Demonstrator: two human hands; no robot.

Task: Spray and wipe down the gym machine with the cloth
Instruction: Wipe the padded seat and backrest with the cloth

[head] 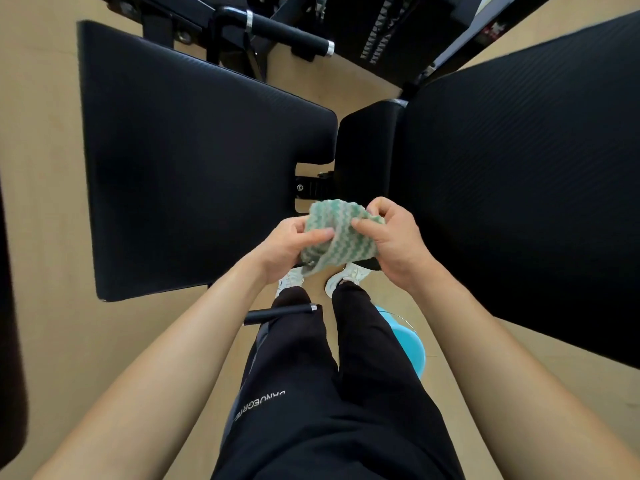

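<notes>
A person's left hand (289,247) and right hand (391,242) both grasp a green-and-white cloth (337,233), bunched between two black gym pads (194,161).

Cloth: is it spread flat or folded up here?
Folded up. The cloth doubles over itself in a bunch, pinched between the left hand and the right hand.

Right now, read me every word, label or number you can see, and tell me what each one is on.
"DANUEGRTE", roughly: white letters, upside down, on the left leg of the black trousers; some letters are uncertain.
Red and white sticker on the machine frame, top right: too blurred to read.
No other text can be read.
</notes>
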